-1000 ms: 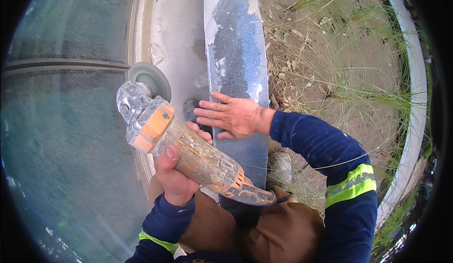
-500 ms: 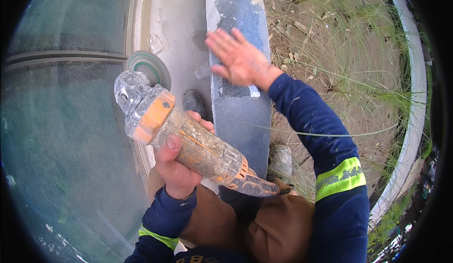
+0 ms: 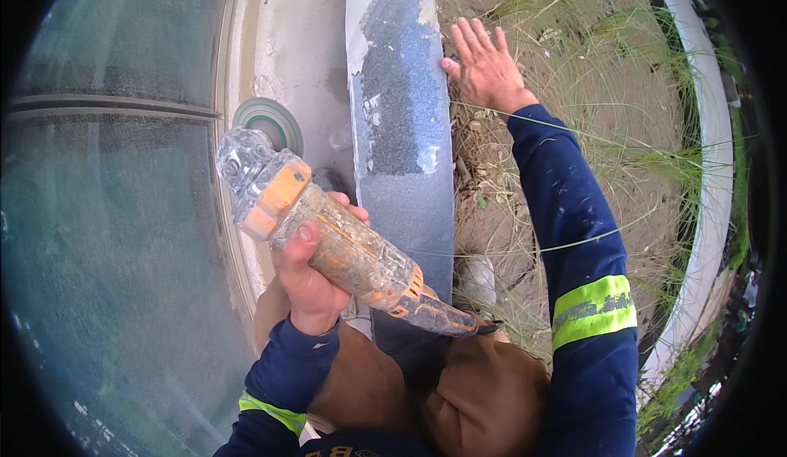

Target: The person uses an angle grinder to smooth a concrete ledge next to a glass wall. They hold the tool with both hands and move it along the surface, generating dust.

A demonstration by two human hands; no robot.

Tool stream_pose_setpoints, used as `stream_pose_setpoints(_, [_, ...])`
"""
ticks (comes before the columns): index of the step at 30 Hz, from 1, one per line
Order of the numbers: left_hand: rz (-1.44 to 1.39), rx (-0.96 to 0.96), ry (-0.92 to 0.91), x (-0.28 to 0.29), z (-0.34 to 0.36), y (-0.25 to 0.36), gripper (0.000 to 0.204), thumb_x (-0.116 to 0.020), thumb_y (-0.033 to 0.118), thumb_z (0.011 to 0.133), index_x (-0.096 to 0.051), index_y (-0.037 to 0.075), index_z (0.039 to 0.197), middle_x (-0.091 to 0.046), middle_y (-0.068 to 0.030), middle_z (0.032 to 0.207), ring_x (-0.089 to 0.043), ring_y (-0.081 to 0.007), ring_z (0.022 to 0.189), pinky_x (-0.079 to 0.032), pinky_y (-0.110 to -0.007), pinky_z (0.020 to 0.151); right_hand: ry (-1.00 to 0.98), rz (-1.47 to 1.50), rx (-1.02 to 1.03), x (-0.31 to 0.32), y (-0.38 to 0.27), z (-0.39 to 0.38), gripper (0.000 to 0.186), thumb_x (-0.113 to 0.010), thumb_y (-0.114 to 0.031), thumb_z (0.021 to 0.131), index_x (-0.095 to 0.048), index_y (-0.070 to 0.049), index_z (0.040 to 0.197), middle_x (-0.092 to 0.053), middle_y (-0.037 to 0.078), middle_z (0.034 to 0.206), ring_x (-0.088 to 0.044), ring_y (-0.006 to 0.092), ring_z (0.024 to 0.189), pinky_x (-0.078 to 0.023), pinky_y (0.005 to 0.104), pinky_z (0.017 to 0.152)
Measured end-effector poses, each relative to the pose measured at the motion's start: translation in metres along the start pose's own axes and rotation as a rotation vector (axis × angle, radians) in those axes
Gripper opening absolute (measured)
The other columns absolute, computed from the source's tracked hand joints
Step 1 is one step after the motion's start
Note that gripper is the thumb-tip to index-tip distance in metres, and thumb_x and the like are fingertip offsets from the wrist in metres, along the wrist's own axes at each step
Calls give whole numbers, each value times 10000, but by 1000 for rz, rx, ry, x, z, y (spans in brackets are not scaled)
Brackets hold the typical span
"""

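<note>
My left hand (image 3: pixel 307 281) is wrapped round the body of a dusty orange and grey angle grinder (image 3: pixel 352 256), held diagonally over the ledge. Its pale disc with a green ring (image 3: pixel 275 117) points up and left toward the window frame. My right hand (image 3: pixel 484 72) is open, fingers spread, at the right edge of the long stone ledge (image 3: pixel 398 215); whether it touches the ledge I cannot tell. The ledge has a dark, speckled bluish patch with ragged pale edges along its upper part.
A dusty glass window (image 3: pixel 115 244) with a metal frame fills the left. A pale concrete strip (image 3: pixel 303 39) runs between window and ledge. Sandy soil with grass tufts (image 3: pixel 615 178) lies right, inside a curved white kerb (image 3: pixel 709 170). My brown-clad legs (image 3: pixel 475 391) are below.
My right hand has moved from the middle of the ledge up and to the right to its edge. My left hand still holds the grinder at a similar angle.
</note>
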State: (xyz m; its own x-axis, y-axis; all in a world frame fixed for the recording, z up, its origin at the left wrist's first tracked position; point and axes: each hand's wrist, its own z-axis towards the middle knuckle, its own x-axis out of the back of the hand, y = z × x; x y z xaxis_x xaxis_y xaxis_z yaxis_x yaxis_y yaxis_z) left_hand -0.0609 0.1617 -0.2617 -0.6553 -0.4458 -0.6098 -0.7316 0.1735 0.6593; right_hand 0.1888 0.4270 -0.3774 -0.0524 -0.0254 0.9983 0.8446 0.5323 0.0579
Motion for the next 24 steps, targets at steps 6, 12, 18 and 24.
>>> stream_pose_setpoints(6, [55, -5, 71, -10, 3, -21, 552, -670, 401, 873, -576, -25, 1211, -662, -174, 1016, -690, -277, 906, -592, -395, 797, -238, 1169, -98, 110, -80, -113, 869, -513, -616, 994, -369, 73, 1503, -512, 301, 1444, -517, 359, 1355, -447, 459, 1089])
stream_pose_setpoints(12, [11, 113, -33, -52, -22, -83, 363, -714, 132, 857, -593, -7, 1170, -658, -111, 978, -688, -219, 853, -589, -377, 784, -391, 1636, -381, 136, -141, -278, 1189, -895, -371, 786, -114, 27, 1588, -452, 242, 1479, -444, 290, 1390, -379, 440, 1140])
stream_pose_setpoints(18, [20, 178, -45, -64, -23, -148, 309, -751, 103, 858, -610, 32, 1124, -656, -29, 944, -640, -124, 849, -539, -316, 772, -336, 1558, -696, 127, -135, -309, 1064, -816, -110, 686, -204, -4, 1549, -484, 163, 1402, -506, 269, 1307, -415, 414, 1112])
stream_pose_setpoints(24, [89, 182, -91, -75, -26, -167, 417, -780, 91, 812, -559, 31, 1161, -634, -62, 1026, -628, -154, 922, -535, -342, 817, -255, 1577, -816, 117, -133, -329, 1016, -807, -106, 685, -254, -8, 1532, -517, 144, 1356, -543, 249, 1237, -454, 403, 1061])
